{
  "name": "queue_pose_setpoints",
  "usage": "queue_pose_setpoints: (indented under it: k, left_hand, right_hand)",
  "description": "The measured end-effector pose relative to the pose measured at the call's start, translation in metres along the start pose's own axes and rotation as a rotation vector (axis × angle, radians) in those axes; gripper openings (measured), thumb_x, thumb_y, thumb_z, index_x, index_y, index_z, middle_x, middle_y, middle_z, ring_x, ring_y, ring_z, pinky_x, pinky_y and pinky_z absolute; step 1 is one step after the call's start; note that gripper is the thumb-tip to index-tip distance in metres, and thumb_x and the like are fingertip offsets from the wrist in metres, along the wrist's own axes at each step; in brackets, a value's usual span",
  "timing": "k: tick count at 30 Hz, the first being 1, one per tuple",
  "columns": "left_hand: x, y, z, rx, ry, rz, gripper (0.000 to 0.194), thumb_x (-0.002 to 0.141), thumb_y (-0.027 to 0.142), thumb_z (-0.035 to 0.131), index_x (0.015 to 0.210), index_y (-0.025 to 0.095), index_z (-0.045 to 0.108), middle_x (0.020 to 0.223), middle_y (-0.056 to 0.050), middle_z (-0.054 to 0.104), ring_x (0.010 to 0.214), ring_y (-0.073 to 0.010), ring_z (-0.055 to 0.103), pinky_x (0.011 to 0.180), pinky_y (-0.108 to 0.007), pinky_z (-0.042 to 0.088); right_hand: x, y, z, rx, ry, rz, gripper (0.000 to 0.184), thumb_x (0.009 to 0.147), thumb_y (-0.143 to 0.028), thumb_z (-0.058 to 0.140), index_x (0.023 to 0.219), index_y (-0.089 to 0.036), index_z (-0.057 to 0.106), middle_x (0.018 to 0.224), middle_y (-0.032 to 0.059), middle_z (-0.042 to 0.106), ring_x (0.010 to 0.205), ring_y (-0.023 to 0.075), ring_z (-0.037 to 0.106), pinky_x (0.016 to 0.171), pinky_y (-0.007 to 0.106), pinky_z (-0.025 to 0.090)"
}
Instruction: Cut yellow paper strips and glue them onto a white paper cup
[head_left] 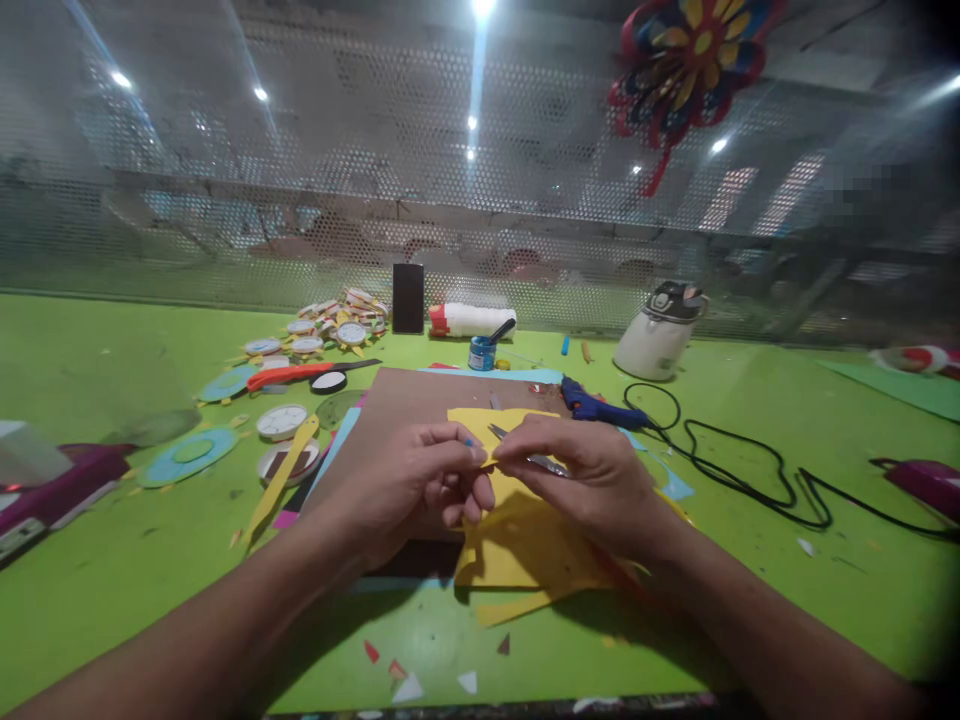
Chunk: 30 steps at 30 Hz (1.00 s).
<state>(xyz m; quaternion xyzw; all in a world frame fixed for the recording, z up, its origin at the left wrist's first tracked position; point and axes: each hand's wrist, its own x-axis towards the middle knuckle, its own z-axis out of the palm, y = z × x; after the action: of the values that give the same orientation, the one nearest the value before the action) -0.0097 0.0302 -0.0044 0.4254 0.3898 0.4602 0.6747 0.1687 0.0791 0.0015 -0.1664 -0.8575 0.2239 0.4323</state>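
My left hand (420, 480) and my right hand (585, 475) meet over a yellow paper sheet (525, 540) on a brown board (420, 395). Both hands pinch a small yellow paper piece (487, 455) between thumb and fingers. A pair of scissors (525, 450) also rests in my right hand, its metal blades sticking out to the left past the fingers. A little blue shows at my left fingertips; what it is I cannot tell.
On the green table (112, 570): a blue glue gun (600, 408) with black cord (750, 470), a white kettle (660, 335), a glue bottle (469, 320), a blue pot (481, 352), paper discs (330, 325), an orange cutter (289, 375), a yellow ruler (281, 480). Mesh wall behind.
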Motion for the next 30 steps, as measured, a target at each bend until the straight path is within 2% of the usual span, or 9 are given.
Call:
queue_pose_setpoints:
  k: [9, 14, 17, 20, 25, 30]
  left_hand:
    - [-0.009, 0.001, 0.001, 0.082, -0.026, 0.017, 0.014, 0.078, 0.028, 0.061, 0.073, 0.015, 0.06, 0.063, -0.004, 0.067, 0.056, -0.0093, 0.058, 0.053, -0.019, 0.041]
    - [-0.01, 0.002, 0.007, 0.144, 0.001, 0.026, 0.016, 0.077, 0.03, 0.062, 0.071, 0.015, 0.06, 0.061, -0.004, 0.066, 0.055, -0.0089, 0.056, 0.052, -0.018, 0.039]
    - [-0.01, 0.003, 0.011, 0.213, 0.038, 0.064, 0.018, 0.075, 0.031, 0.063, 0.069, 0.015, 0.06, 0.06, -0.003, 0.065, 0.052, -0.0079, 0.053, 0.048, -0.017, 0.036]
    - [-0.012, 0.005, 0.014, 0.257, 0.056, 0.077, 0.017, 0.074, 0.03, 0.063, 0.067, 0.014, 0.06, 0.059, -0.003, 0.064, 0.05, -0.0076, 0.051, 0.048, -0.017, 0.037]
    - [-0.012, 0.005, 0.013, 0.284, 0.018, 0.06, 0.026, 0.078, 0.037, 0.058, 0.068, 0.014, 0.061, 0.064, -0.006, 0.066, 0.053, -0.0093, 0.054, 0.051, -0.019, 0.041]
    - [-0.008, 0.001, 0.01, 0.362, 0.052, 0.005, 0.031, 0.072, 0.046, 0.065, 0.071, 0.015, 0.061, 0.066, -0.006, 0.065, 0.05, -0.0097, 0.052, 0.044, -0.019, 0.039]
  right_hand:
    - [-0.001, -0.005, -0.012, 0.254, -0.077, 0.186, 0.005, 0.078, -0.016, 0.067, 0.081, -0.017, 0.071, 0.079, 0.0052, 0.07, 0.074, 0.0158, 0.064, 0.067, 0.03, 0.051]
    - [-0.001, -0.003, -0.013, 0.402, -0.095, 0.306, 0.004, 0.077, -0.018, 0.068, 0.08, -0.018, 0.071, 0.081, 0.0045, 0.068, 0.076, 0.0156, 0.062, 0.069, 0.03, 0.049]
    - [0.002, -0.003, -0.012, 0.485, -0.085, 0.427, 0.0, 0.074, -0.018, 0.07, 0.073, -0.018, 0.07, 0.076, 0.0026, 0.067, 0.072, 0.0135, 0.06, 0.066, 0.028, 0.048]
    - [0.004, -0.004, -0.01, 0.56, -0.076, 0.513, 0.004, 0.071, -0.019, 0.072, 0.068, -0.017, 0.069, 0.071, 0.0013, 0.064, 0.067, 0.0122, 0.058, 0.064, 0.026, 0.047]
    - [0.003, -0.004, -0.008, 0.622, -0.087, 0.563, 0.007, 0.069, -0.021, 0.073, 0.067, -0.016, 0.069, 0.068, 0.0018, 0.063, 0.064, 0.0127, 0.057, 0.062, 0.028, 0.046]
    - [0.003, -0.003, -0.009, 0.592, -0.092, 0.575, 0.008, 0.068, -0.02, 0.073, 0.065, -0.015, 0.068, 0.067, 0.0019, 0.063, 0.063, 0.012, 0.056, 0.061, 0.027, 0.044]
